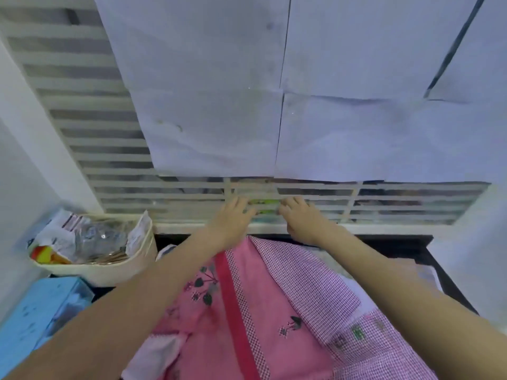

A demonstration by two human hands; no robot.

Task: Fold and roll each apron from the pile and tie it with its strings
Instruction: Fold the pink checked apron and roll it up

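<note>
- A pink apron (247, 319) lies spread over the pile at the bottom centre of the view, a darker red band (233, 297) running down its middle and small dark embroidered motifs (204, 286) on its left half.
- A pink-and-white checked apron (310, 283) overlaps it on the right — its far corner reaches up toward the window sill.
- Both bare arms stretch forward over the cloth; the left hand (233, 215) and right hand (297, 218) meet at the far edge of the pile, just before the window.
- Between the two hands sits a small green-and-yellow object (263, 205), blurred; the fingers of each hand curl in toward it, but whether either grip is closed on it or on the apron's top edge cannot be told.
- The pile rests on a dark worktop (406, 245), visible as a black edge at the right.
- At the left — a cream basket (109, 272) holds crumpled plastic wrappers, with a light-blue box (35, 319) just in front of it.
- Behind, a barred white window grille (90, 149) is largely covered by pale paper sheets (356, 105).
</note>
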